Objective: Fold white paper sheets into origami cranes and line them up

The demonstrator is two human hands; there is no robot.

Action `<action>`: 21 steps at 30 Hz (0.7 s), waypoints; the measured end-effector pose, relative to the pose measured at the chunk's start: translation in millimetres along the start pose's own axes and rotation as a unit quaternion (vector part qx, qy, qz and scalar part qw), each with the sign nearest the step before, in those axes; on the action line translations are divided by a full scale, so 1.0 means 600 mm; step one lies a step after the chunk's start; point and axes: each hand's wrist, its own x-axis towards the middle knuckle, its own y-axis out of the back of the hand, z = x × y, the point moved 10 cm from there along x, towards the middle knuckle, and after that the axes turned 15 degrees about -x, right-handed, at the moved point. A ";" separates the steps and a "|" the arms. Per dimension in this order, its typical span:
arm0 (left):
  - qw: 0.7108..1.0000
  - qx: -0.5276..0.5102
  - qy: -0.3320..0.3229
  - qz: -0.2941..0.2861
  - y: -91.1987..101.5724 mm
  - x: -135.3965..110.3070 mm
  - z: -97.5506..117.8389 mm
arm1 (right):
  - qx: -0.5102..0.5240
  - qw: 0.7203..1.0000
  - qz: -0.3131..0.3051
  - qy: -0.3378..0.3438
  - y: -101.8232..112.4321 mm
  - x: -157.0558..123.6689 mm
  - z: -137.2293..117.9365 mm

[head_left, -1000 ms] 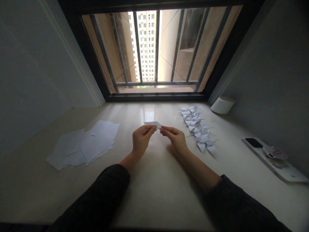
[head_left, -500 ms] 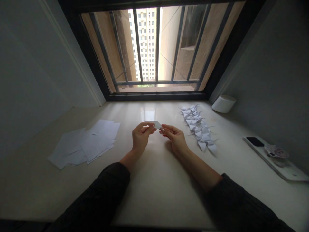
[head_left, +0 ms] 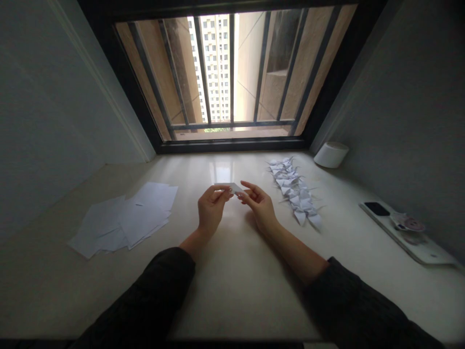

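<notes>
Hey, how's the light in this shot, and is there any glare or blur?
Head view: daylight enters through the barred, black-framed window, leaving grey side walls dim; head view: window glare reflects off the glossy pale countertop; head view: the small folded white paper pinched in the left hand looks soft, creases hard to make out.

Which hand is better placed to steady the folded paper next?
Probably the left hand: it pinches the folded paper, while the right hand, at the paper's right end, has its index finger lifted; whether it grips the paper is unclear.
</notes>
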 end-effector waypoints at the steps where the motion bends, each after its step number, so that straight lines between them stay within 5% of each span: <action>1: 1.000 0.005 -0.002 -0.005 -0.003 -0.002 0.002 | 0.012 1.000 -0.006 -0.002 -0.004 -0.001 0.001; 11: 1.000 0.010 0.007 -0.005 -0.007 -0.004 0.000 | 0.042 0.998 0.013 -0.054 -0.001 0.002 0.027; 21: 0.998 -0.025 0.029 0.042 0.019 0.011 -0.013 | 0.041 0.996 -0.035 -0.076 -0.014 0.004 0.043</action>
